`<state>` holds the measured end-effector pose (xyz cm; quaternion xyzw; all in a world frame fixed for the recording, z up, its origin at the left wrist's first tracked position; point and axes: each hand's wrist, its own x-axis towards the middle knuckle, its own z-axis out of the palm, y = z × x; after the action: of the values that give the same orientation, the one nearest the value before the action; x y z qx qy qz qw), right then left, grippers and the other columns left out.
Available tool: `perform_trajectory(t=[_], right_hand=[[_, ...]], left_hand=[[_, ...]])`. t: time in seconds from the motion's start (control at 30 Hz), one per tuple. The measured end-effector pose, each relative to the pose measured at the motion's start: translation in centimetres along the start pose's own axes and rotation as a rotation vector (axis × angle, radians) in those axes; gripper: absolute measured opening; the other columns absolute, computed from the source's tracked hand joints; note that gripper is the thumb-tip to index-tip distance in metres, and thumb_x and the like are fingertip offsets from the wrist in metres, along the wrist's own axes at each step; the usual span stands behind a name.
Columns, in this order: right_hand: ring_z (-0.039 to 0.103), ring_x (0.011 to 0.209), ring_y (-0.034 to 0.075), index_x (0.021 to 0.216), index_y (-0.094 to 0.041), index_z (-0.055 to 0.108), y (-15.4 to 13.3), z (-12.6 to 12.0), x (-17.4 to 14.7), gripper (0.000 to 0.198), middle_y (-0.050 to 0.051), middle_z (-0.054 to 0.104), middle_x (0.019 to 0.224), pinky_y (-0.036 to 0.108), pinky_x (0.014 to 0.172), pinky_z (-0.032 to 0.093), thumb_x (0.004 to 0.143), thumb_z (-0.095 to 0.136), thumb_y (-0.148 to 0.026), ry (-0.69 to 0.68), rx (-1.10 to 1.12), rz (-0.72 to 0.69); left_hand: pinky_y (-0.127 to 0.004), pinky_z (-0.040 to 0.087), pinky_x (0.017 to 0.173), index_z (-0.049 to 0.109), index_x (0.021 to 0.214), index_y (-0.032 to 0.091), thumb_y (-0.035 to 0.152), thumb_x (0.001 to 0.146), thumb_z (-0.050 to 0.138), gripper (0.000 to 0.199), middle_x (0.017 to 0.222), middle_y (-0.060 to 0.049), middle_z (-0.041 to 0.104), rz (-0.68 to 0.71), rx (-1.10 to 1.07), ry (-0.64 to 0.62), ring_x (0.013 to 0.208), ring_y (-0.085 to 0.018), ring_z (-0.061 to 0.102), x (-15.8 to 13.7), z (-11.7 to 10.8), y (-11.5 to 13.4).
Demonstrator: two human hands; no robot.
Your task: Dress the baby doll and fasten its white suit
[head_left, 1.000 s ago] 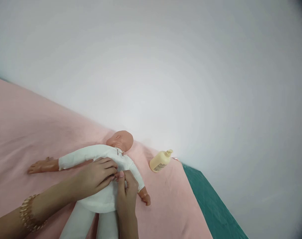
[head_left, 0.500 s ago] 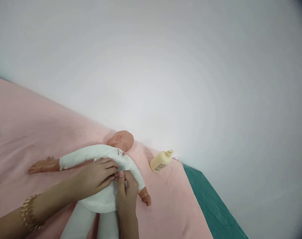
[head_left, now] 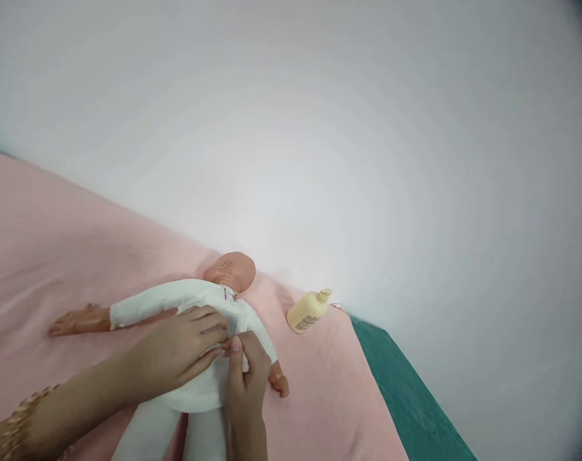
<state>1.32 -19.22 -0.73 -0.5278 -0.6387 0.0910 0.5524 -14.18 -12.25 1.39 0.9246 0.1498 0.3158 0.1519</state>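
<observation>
A baby doll point(head_left: 232, 266) with a bald plastic head lies on its back, its arms spread out to the sides. It wears a white long-sleeved shirt point(head_left: 199, 394) over white legs. From the left, my left hand point(head_left: 194, 342) lies across the doll's torso with fingers bent, its fingertips pinching the shirt's front. My right hand point(head_left: 247, 371) comes up from below, thumb and forefinger pinched together at the same spot. The fingertips of both hands nearly meet there; the small bit between them is mostly hidden. My left wrist carries a beaded bracelet point(head_left: 26, 422).
To the right of the doll stands a pale yellow pump bottle point(head_left: 307, 312), tilted in view. A pink sheet point(head_left: 329, 397) covers the surface, with a green surface point(head_left: 406, 390) showing beyond its right edge. A plain white wall point(head_left: 291, 128) rises behind.
The view has shifted slightly, so the doll and bottle sit a little further left. Both hands stay at the shirt's front, with only small finger movement.
</observation>
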Motion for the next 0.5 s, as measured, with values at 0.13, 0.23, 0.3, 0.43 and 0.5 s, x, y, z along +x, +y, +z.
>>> perform_trajectory(t=[0.13,0.23,0.3,0.43,0.5], right_hand=[[0.047,0.057,0.011,0.065,-0.020,0.047,-1.2,-1.0,-0.2,0.031,-0.004,0.050,0.059,0.024,0.057,0.033,0.095,0.042,-0.022,0.002,-0.002,-0.190],[0.035,0.048,0.009,0.057,-0.019,0.029,-1.5,-1.3,0.0,0.039,-0.006,0.033,0.050,0.025,0.051,0.025,0.093,0.043,-0.023,-0.170,-0.052,-0.231],[0.029,0.045,0.009,0.055,-0.019,0.024,-1.3,-1.2,0.1,0.042,-0.006,0.027,0.049,0.026,0.050,0.021,0.093,0.042,-0.025,-0.304,-0.059,-0.193],[0.031,0.046,0.009,0.053,-0.019,0.027,-0.8,-1.1,0.2,0.045,-0.004,0.033,0.049,0.027,0.051,0.018,0.095,0.038,-0.028,-0.456,-0.059,-0.053],[0.033,0.047,0.010,0.053,-0.020,0.029,-0.8,-1.1,0.2,0.045,-0.004,0.036,0.051,0.027,0.051,0.018,0.097,0.035,-0.029,-0.504,-0.059,0.004]], left_hand=[[-0.032,0.038,0.078,0.063,0.092,0.021,0.022,0.096,0.043,0.020,0.090,-0.001,0.063,-0.034,-0.073,-0.083,0.085,-0.020,0.055,0.3,-1.4,2.8],[-0.030,0.036,0.071,0.065,0.086,0.023,0.022,0.095,0.044,0.023,0.078,0.001,0.063,-0.063,-0.106,-0.179,0.074,-0.018,0.056,0.2,-1.5,3.2],[-0.029,0.035,0.067,0.066,0.081,0.023,0.023,0.095,0.044,0.025,0.076,0.001,0.063,-0.092,-0.104,-0.237,0.071,-0.017,0.057,-0.1,-1.1,2.7],[-0.029,0.034,0.062,0.062,0.074,0.020,0.031,0.096,0.041,0.032,0.075,-0.001,0.062,-0.167,-0.109,-0.274,0.068,-0.017,0.057,-0.7,-0.1,1.5],[-0.030,0.032,0.059,0.059,0.068,0.019,0.029,0.093,0.042,0.032,0.071,-0.001,0.061,-0.202,-0.101,-0.276,0.064,-0.016,0.055,-1.0,0.3,1.0]])
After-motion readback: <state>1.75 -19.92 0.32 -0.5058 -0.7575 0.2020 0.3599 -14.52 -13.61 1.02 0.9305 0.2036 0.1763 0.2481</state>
